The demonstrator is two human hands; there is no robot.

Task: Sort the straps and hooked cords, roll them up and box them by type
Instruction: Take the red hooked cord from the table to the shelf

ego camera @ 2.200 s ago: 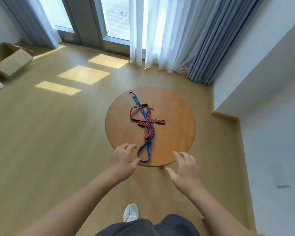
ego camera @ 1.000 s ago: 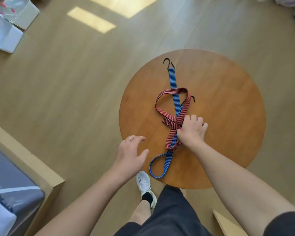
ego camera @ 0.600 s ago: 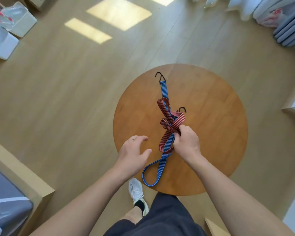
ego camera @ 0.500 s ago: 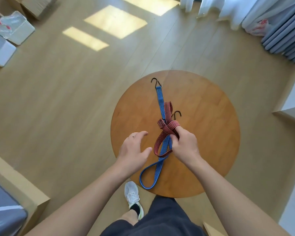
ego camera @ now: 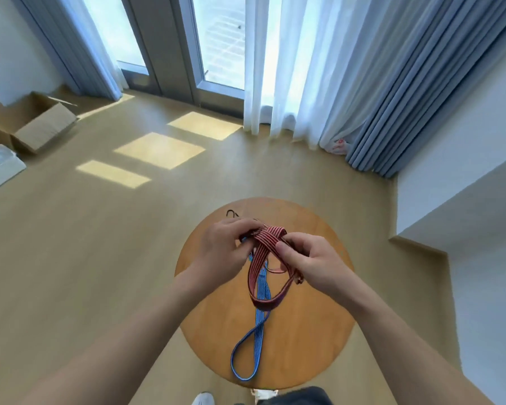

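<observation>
On the round wooden bench (ego camera: 304, 340) lies the blue hooked cord (ego camera: 256, 331), its loop nearest. Above it, the left hand (ego camera: 222, 249) and right hand (ego camera: 313, 261) both pinch the red striped hooked cord (ego camera: 263, 258), which hangs looped. A cardboard box (ego camera: 38, 124) sits far left.

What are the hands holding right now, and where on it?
Both hands hold the red cord at its bunched upper end: left hand and right hand pinch it there, its loop hanging. The blue cord lies on the table.

The left hand (ego camera: 221, 248) is now holding the red cord (ego camera: 265, 266) too, and both hands are lifting it up off the table (ego camera: 304, 331).
</observation>
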